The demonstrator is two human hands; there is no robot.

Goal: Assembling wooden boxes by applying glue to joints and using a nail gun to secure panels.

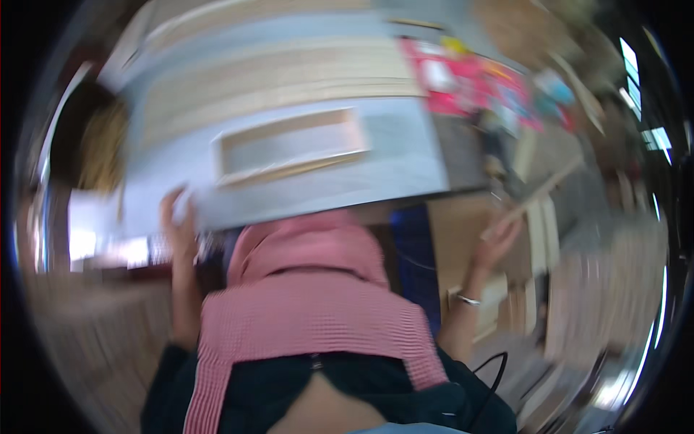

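Note:
A rectangular frame of pale wooden strips point(289, 172) lies on the grey-blue tabletop point(397, 163), its inside showing the table surface. At the table's near left edge my left hand point(179, 223) has its fingers curled around a small whitish thing, too blurred to name. Off to the right, beyond the table corner, my right hand point(499, 242) is closed at the near end of a thin wooden strip point(547, 186), which slants up and away to the right. Motion blur softens both hands.
Long pale boards point(282, 72) lie across the back of the table. A pink-red sheet point(463, 83) with small items sits at the far right. Stacked wood pieces point(600, 289) stand low on the right. A dark object with straw-coloured bristles point(105, 148) is at the left.

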